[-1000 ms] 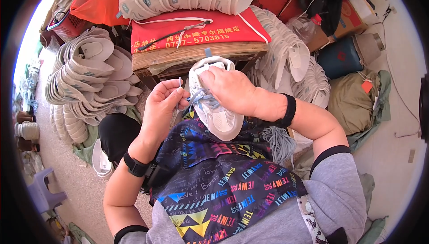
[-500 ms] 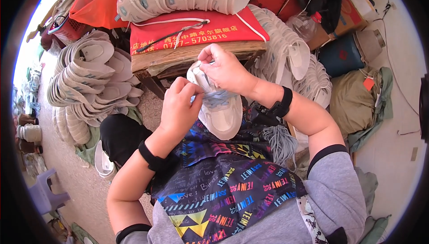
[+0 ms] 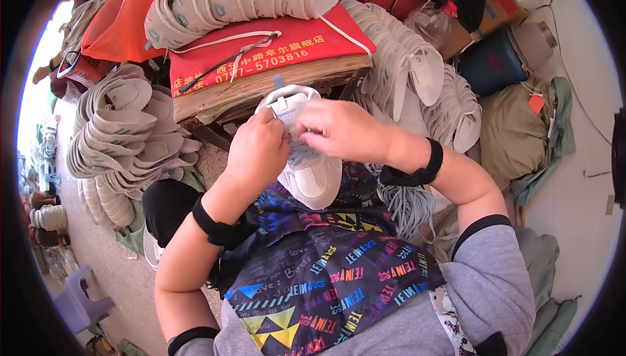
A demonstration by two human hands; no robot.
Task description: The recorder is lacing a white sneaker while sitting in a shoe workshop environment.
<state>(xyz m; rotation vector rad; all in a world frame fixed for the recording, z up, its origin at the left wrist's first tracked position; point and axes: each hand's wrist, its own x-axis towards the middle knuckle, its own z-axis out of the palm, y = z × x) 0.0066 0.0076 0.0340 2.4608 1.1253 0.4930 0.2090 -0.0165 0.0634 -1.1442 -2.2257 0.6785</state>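
White shoe (image 3: 306,160) on lap, toe toward body, propped against apron so laces face up. Left hand (image 3: 257,150) pinches shoe's side, steadying it. Right hand (image 3: 342,131) closed on lace area, fingertips hidden. Stacked soles (image 3: 124,134) left, within reach.

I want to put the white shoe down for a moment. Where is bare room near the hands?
Bare floor lies lower left, between the stacked white soles and the lilac plastic stool, and far right past the olive cloth bag. The red-covered wooden bench ahead is crowded.
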